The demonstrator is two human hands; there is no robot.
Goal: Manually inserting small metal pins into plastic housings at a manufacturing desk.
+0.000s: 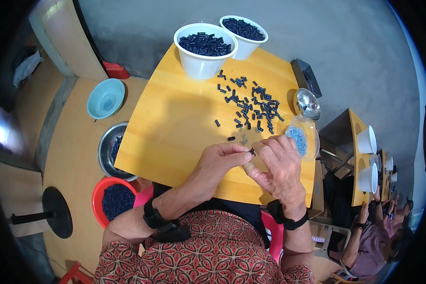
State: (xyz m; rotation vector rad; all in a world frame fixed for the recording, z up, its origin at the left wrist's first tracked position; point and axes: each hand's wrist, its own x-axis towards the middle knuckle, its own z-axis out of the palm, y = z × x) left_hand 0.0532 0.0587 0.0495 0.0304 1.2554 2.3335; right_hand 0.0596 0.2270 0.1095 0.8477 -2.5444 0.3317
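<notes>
Over the near part of the yellow table [151,137], my two hands meet fingertip to fingertip. My left hand [209,166] is closed in a pinch on a small black plastic piece [252,151], mostly covered by the fingers. My right hand [281,168] curls closed against the same spot; what its fingers hold is hidden. Just beyond them, many loose black plastic pieces [258,105] lie scattered, with a few tiny clear bits [244,141] nearer the hands. Beside my right hand sits a clear round dish of small bluish transparent parts [296,138].
Two white tubs [201,64] [245,49] heaped with black pieces stand at the far edge. A metal bowl [308,103] and black tray [305,78] are at right. Left on the floor are a teal basin [93,97], steel bowl [104,154] and red basin [97,201]. Other people [371,246] sit far right.
</notes>
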